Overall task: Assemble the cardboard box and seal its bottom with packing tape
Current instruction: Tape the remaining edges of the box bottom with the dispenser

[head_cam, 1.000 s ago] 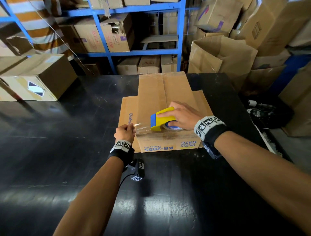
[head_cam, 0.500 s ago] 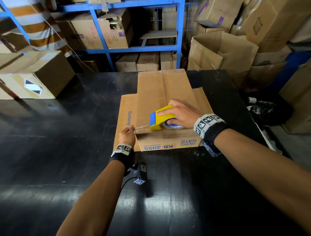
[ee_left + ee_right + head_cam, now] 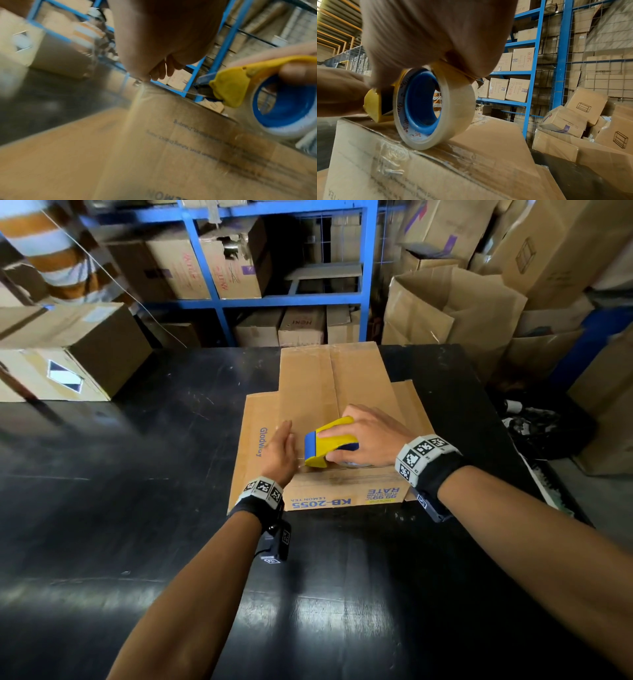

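Head view shows the flattened cardboard box [image 3: 329,419] on the black bench [image 3: 137,508]. Right hand [image 3: 373,436] grips the yellow tape dispenser [image 3: 330,441]; left hand [image 3: 281,453], fingers straight, presses the tape end. Best to keep pressure while pulling steadily along the seam.

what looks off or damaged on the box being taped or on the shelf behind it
The cardboard box lies flat on the black table, and near its front edge, under the tape roll, old clear tape is wrinkled over scuffed, darkened cardboard. Behind, a shelf carton has a torn, ragged hole in its upper face.
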